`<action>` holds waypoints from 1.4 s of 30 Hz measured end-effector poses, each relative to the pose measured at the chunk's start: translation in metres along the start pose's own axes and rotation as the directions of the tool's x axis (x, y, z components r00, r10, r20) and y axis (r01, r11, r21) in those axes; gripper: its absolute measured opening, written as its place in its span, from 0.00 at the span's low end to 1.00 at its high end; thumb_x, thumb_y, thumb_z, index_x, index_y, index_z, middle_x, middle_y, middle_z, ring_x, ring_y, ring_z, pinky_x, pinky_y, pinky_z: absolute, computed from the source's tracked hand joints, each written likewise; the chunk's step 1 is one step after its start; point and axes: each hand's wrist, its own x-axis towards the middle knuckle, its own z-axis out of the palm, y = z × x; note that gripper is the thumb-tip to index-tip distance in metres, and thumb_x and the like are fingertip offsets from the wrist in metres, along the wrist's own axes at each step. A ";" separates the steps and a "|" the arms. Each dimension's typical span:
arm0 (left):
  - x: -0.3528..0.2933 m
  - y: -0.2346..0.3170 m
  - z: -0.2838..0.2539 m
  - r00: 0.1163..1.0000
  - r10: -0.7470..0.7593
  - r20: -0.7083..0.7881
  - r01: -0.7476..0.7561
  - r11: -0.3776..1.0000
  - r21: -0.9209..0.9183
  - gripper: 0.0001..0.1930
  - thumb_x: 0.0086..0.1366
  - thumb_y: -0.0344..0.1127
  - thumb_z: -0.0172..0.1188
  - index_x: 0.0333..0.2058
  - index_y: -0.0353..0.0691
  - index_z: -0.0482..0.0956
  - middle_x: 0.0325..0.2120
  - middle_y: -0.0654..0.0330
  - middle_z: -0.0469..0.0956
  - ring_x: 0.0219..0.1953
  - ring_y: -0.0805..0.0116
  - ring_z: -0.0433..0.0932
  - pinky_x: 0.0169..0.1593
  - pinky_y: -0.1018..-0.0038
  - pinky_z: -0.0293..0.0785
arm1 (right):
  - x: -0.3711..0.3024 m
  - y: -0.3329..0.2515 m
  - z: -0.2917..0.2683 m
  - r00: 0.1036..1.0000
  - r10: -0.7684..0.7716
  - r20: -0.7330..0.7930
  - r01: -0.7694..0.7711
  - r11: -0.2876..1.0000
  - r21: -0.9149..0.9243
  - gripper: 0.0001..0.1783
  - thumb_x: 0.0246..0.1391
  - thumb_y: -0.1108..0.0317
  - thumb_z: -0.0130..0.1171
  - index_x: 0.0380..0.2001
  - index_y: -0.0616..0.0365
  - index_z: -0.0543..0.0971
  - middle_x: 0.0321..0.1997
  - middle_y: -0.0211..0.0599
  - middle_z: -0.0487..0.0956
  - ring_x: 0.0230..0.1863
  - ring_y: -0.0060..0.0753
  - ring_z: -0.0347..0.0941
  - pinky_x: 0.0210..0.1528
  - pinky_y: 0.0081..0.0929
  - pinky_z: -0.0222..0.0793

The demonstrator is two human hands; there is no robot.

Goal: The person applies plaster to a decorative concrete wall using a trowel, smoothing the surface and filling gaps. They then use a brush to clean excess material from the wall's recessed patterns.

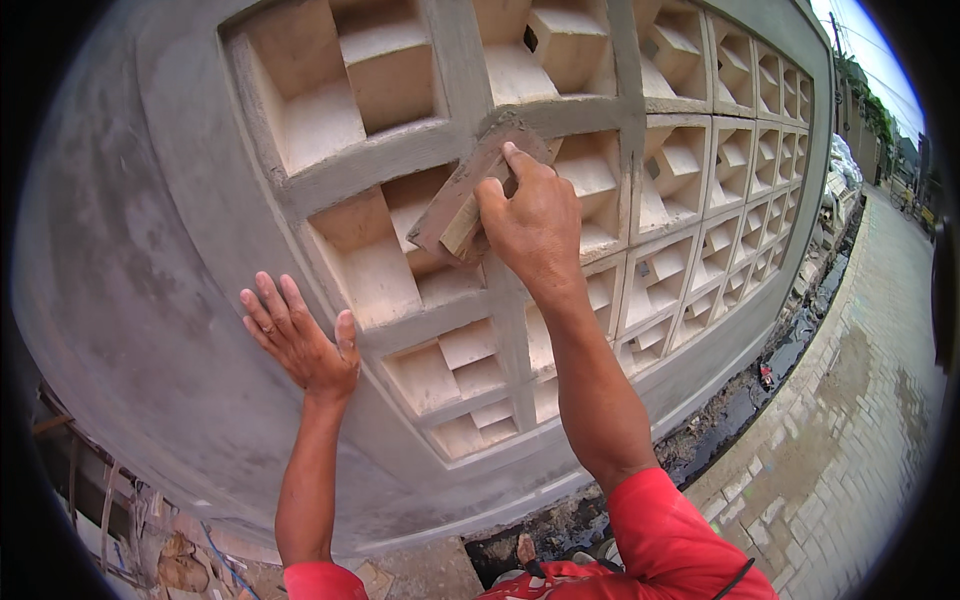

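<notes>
Beside a paved lane (850, 450), at the near left end of a screen wall, a person in a red shirt (680, 530) holds a wooden float (465, 190) to the grey strips (370, 165) that frame rows of hollow, pale blocks (680, 190). The right hand (535, 210) grips the tool by its handle (462, 232), index finger reaching over the board toward its far end, where wet-looking cement clings. The float sits at a slant across a crossing of strips, covering part of an opening below. The left hand (305, 345), empty and open with fingers spread, is at the smooth grey wall face (110, 300) to the left; whether its palm bears weight there cannot be told.

The job looks partly done. Around the nearest blocks, the strips are broad and mostly even in grey, and the plain face on the left appears smoothed. The crossing under the float seems to be the spot in hand. Toward the far right, the joints are thinner and paler, with fine lines between blocks; that stretch appears left to coat, if it is meant to match. A dark ditch (740, 400) runs between wall and lane.
</notes>
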 end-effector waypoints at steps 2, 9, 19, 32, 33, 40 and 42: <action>-0.003 -0.004 -0.004 1.000 -0.003 0.017 0.003 1.000 -0.003 0.39 0.71 0.62 0.39 0.70 0.38 0.50 0.72 0.51 0.46 0.74 0.46 0.38 0.71 0.46 0.33 | -0.024 -0.016 0.007 0.989 -0.062 0.134 0.060 0.998 0.015 0.29 0.47 0.62 0.52 0.52 0.66 0.78 0.28 0.59 0.79 0.35 0.59 0.78 0.44 0.49 0.73; -0.003 -0.008 -0.004 1.000 0.009 0.006 -0.009 1.000 0.024 0.40 0.71 0.63 0.37 0.70 0.37 0.51 0.72 0.51 0.45 0.74 0.47 0.37 0.71 0.46 0.33 | 0.031 0.029 -0.064 0.987 0.090 -0.130 -0.082 0.994 0.065 0.29 0.46 0.61 0.56 0.53 0.61 0.79 0.41 0.59 0.82 0.41 0.51 0.81 0.50 0.40 0.74; -0.006 -0.010 -0.005 0.999 -0.005 0.035 0.004 0.999 0.040 0.38 0.71 0.60 0.37 0.70 0.40 0.49 0.72 0.53 0.46 0.74 0.48 0.37 0.72 0.48 0.33 | -0.022 -0.036 -0.001 0.952 -0.010 0.306 0.035 0.996 -0.076 0.27 0.48 0.62 0.54 0.52 0.64 0.78 0.42 0.59 0.81 0.40 0.56 0.80 0.49 0.39 0.73; 0.001 -0.003 0.009 0.992 0.107 -0.072 -0.100 0.991 0.093 0.36 0.72 0.60 0.40 0.69 0.42 0.53 0.71 0.53 0.51 0.72 0.45 0.46 0.71 0.49 0.45 | -0.203 0.270 -0.230 0.554 0.614 0.561 -0.806 0.227 0.547 0.24 0.62 0.58 0.59 0.57 0.59 0.72 0.46 0.36 0.80 0.44 0.23 0.77 0.47 0.25 0.75; 0.000 -0.008 0.011 0.988 0.125 -0.087 -0.115 0.987 0.112 0.36 0.72 0.61 0.41 0.69 0.42 0.55 0.70 0.53 0.53 0.71 0.44 0.48 0.70 0.48 0.47 | -0.236 0.304 -0.239 0.504 0.668 0.549 -0.817 0.161 0.554 0.21 0.62 0.57 0.59 0.54 0.58 0.74 0.44 0.33 0.80 0.41 0.22 0.77 0.43 0.25 0.76; -0.012 -0.069 0.019 0.967 0.253 -0.008 -0.231 0.896 0.379 0.36 0.71 0.55 0.51 0.67 0.37 0.56 0.67 0.45 0.57 0.68 0.42 0.55 0.68 0.46 0.52 | -0.491 0.416 -0.304 -0.132 0.892 0.432 -0.713 -0.389 0.584 0.14 0.64 0.62 0.56 0.50 0.55 0.75 0.42 0.33 0.80 0.38 0.26 0.79 0.39 0.29 0.78; -0.025 -0.093 0.024 0.919 0.384 0.093 -0.366 0.740 0.565 0.37 0.70 0.51 0.54 0.69 0.40 0.52 0.69 0.48 0.55 0.69 0.41 0.54 0.70 0.45 0.48 | -0.549 0.423 -0.308 -0.286 0.877 0.385 -0.739 -0.458 0.495 0.10 0.61 0.67 0.57 0.45 0.54 0.77 0.41 0.32 0.82 0.37 0.25 0.80 0.36 0.26 0.80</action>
